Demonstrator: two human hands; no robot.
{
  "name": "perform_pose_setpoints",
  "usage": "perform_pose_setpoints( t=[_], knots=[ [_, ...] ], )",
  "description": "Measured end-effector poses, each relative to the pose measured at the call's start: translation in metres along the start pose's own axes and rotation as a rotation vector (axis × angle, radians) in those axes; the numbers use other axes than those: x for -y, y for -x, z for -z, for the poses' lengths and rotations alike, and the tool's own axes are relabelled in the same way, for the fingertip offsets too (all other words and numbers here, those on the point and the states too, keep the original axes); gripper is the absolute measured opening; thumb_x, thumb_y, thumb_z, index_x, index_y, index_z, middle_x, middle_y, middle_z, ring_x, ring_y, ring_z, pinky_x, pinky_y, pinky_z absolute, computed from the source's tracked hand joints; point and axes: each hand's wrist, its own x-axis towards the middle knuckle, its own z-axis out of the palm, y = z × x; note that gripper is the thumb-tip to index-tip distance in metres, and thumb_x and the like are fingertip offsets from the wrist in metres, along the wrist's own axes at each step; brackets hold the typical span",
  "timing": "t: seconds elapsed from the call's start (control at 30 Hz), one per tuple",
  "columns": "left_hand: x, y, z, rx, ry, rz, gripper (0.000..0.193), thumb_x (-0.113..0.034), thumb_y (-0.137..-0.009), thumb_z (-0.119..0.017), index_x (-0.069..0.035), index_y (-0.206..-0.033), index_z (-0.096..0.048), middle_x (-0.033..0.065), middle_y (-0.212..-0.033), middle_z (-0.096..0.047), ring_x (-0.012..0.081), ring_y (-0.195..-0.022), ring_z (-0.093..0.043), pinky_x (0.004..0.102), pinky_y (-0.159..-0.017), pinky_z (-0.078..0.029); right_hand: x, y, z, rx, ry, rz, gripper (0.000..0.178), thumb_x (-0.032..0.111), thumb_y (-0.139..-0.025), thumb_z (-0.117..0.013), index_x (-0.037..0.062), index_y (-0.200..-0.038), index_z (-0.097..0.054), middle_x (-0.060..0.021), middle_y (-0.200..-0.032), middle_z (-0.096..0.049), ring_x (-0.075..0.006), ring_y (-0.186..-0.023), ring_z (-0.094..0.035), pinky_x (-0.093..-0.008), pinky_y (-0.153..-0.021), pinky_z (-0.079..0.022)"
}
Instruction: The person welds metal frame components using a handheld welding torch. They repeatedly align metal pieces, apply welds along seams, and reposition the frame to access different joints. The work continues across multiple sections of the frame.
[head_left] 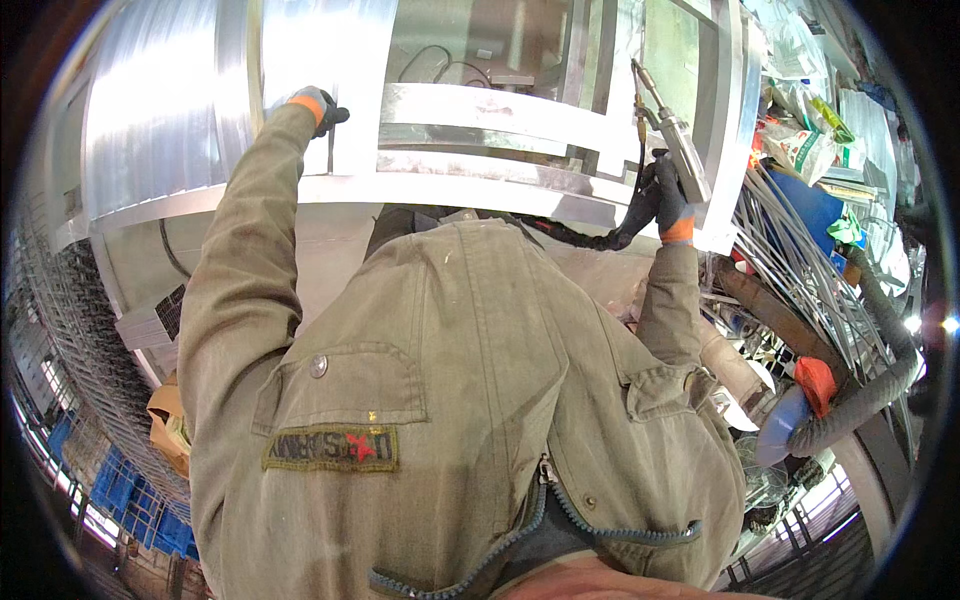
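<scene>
My right hand (668,190), in a black glove with an orange cuff, is wrapped around a handheld welding gun (682,150). The gun's slim nozzle points away from me over the right part of a metal frame (480,107), and a dark cable trails from the grip. Out to the left, my left hand (322,108), gloved the same way, is over the shiny metal sheets (165,110). Its fingers look curled, and what they hold, if anything, cannot be made out. A thin dark line runs down just below that hand.
Long thin metal rods (800,260) lie in a pile at the right, beside plastic bags (805,150) and a grey corrugated hose (885,330). Wire mesh (85,340) stands at the left, with blue crates (125,480) beyond. Thin black cable (440,62) lies behind the frame bars.
</scene>
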Motion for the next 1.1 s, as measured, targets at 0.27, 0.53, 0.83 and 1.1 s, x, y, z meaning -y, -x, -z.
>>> perform_pose_setpoints(
  t=[0.27,0.53,0.83,1.1],
  knots=[
    [-0.001,0.002,0.012,0.053,-0.043,-0.051,0.042,-0.050,-0.097,-0.079,-0.008,-0.096,-0.078,0.0070,-0.085,-0.076,0.0214,-0.075,-0.069,0.0389,-0.073,-0.058,0.205,0.009,-0.021,0.398,0.231,0.085,0.024,0.012,-0.096,-0.077,0.0001,-0.116,-0.075,-0.0061,-0.096,-0.077,-0.0159,-0.084,-0.072,-0.0340,-0.076,-0.059],
    [0.015,-0.027,-0.008,-0.026,-0.108,-0.222,0.047,-0.052,-0.095,-0.081,-0.005,-0.091,-0.077,0.0090,-0.069,-0.069,0.0252,-0.062,-0.064,0.0435,-0.064,-0.054,0.224,-0.057,-0.187,1.146,0.298,0.397,0.030,0.010,-0.094,-0.082,0.0037,-0.123,-0.078,-0.0143,-0.105,-0.081,-0.0228,-0.091,-0.077,-0.0364,-0.084,-0.060],
    [0.022,-0.021,-0.015,-0.143,0.076,-0.142,0.047,-0.047,-0.089,-0.086,-0.006,-0.111,-0.082,0.0144,-0.092,-0.079,0.0327,-0.086,-0.075,0.0447,-0.085,-0.058,0.115,-0.091,-0.307,1.288,0.523,0.489,0.019,0.023,-0.094,-0.082,0.0110,-0.109,-0.081,-0.0140,-0.093,-0.080,-0.0283,-0.077,-0.073,-0.0392,-0.076,-0.059],
    [0.021,-0.018,-0.015,-0.146,0.048,-0.164,0.049,-0.049,-0.090,-0.085,-0.005,-0.111,-0.081,0.0129,-0.090,-0.078,0.0293,-0.083,-0.073,0.0436,-0.080,-0.058,0.101,-0.104,-0.315,1.275,0.478,0.550,0.039,0.047,-0.096,-0.076,0.0084,-0.100,-0.081,-0.0219,-0.089,-0.076,-0.0430,-0.085,-0.073,-0.0468,-0.080,-0.059]
  ],
)
